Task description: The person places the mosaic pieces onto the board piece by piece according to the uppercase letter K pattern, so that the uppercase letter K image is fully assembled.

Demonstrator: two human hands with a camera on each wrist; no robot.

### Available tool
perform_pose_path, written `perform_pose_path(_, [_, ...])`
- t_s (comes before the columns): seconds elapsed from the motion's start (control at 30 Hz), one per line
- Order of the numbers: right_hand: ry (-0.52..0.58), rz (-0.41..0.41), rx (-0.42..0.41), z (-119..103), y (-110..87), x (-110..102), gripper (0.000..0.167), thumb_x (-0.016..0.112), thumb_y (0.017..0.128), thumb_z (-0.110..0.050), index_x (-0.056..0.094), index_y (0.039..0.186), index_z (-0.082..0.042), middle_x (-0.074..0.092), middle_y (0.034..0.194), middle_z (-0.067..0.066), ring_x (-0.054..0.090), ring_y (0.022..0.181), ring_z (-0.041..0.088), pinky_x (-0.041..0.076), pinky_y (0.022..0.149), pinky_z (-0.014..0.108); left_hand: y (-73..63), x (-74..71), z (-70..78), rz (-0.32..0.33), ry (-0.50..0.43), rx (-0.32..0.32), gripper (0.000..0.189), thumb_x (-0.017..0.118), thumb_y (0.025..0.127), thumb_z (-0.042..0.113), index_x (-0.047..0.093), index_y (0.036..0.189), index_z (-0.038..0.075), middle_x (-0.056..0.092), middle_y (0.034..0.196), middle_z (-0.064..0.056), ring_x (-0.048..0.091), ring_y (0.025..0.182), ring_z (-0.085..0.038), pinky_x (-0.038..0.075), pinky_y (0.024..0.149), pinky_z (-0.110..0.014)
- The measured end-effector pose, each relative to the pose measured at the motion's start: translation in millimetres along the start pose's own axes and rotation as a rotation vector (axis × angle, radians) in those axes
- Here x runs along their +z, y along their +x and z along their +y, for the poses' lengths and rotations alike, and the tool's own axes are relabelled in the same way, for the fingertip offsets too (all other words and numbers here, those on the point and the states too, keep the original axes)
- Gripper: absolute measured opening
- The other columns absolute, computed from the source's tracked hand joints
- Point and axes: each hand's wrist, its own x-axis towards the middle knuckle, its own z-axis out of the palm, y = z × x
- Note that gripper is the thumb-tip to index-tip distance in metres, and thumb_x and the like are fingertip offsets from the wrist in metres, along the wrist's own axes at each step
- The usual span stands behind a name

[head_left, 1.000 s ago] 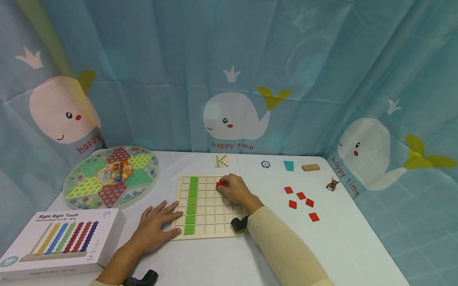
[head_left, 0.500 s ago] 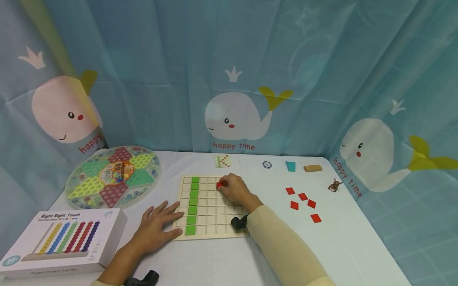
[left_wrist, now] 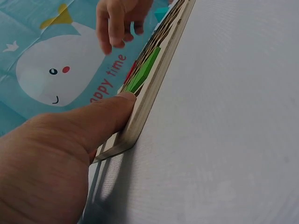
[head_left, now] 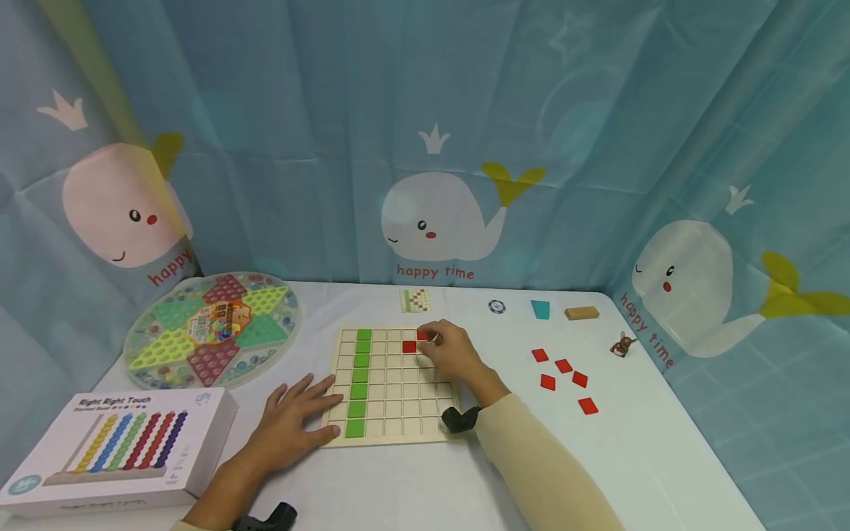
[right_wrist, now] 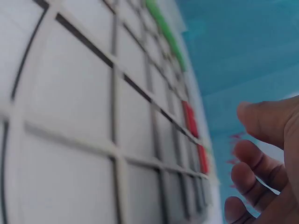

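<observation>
A square wooden grid board (head_left: 393,391) lies on the white table. Green tiles (head_left: 359,375) fill one column near its left side. Two red tiles (head_left: 409,346) sit at the far side of the grid, diagonal to each other. My left hand (head_left: 285,420) rests at the board's left edge with spread fingers; in the left wrist view its thumb (left_wrist: 110,112) presses the rim. Above the board's far right part is my right hand (head_left: 458,359). In the right wrist view its fingers (right_wrist: 252,179) are loosely bent, apart from the red tiles (right_wrist: 190,119), and hold nothing.
Several loose red tiles (head_left: 564,366) lie to the right. A pattern card (head_left: 415,300), a round chip (head_left: 496,307), a teal piece (head_left: 541,309), a wooden block (head_left: 581,313) and a small figurine (head_left: 623,344) line the back. Left are a round game board (head_left: 274,346) and a box (head_left: 126,442).
My right hand has let go of a red tile, which now lies in the grid, and has moved slightly right. The left hand stays in place.
</observation>
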Motion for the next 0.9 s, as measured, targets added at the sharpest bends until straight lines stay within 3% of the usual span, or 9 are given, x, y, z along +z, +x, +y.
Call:
perform_pose_path(0.2, [0.02, 0.129, -0.041, 8.8, -21.8, -33.8, 0.031, 0.073, 0.086, -0.013, 0.068, 0.116, -0.006, 0.063, 0.096, 0.006, 0.056, 0.084, 0.02, 0.048, 0.071, 0.037, -0.6, -0.4, 1.6, -0.003, -0.003, 0.001, 0.051, 0.074, 0.08, 0.046, 0.068, 0.123, 0.018, 0.046, 0.145, -0.005, 0.027, 0.137, -0.041, 0.006, 0.104, -0.065])
perform_pose_path(0.3, [0.004, 0.166, -0.019, 11.7, -34.6, -51.3, 0.032, 0.075, 0.086, -0.014, 0.068, 0.117, -0.009, 0.064, 0.099, 0.009, 0.055, 0.086, 0.021, 0.049, 0.072, 0.038, -1.2, -1.2, 1.8, -0.001, 0.004, -0.005, 0.051, 0.075, 0.08, 0.045, 0.069, 0.122, 0.018, 0.047, 0.145, -0.005, 0.027, 0.137, -0.041, 0.006, 0.105, -0.064])
perform_pose_path(0.67, [-0.019, 0.205, 0.004, 44.4, -83.7, -102.5, 0.036, 0.075, 0.086, -0.019, 0.067, 0.119, -0.011, 0.063, 0.099, 0.008, 0.054, 0.088, 0.024, 0.047, 0.074, 0.041, -2.7, -3.0, 0.3, 0.004, 0.008, -0.002, 0.051, 0.075, 0.08, 0.044, 0.069, 0.122, 0.016, 0.047, 0.144, -0.006, 0.028, 0.136, -0.042, 0.008, 0.104, -0.065])
perform_pose_path(0.9, [-0.078, 0.204, 0.109, 79.4, -118.9, -128.0, 0.042, 0.073, 0.088, -0.026, 0.064, 0.124, -0.007, 0.062, 0.105, 0.013, 0.054, 0.092, 0.029, 0.047, 0.073, 0.038, -1.5, -1.7, 2.8, 0.007, -0.001, 0.009, 0.05, 0.076, 0.079, 0.042, 0.069, 0.122, 0.016, 0.047, 0.144, -0.006, 0.029, 0.136, -0.042, 0.007, 0.104, -0.064])
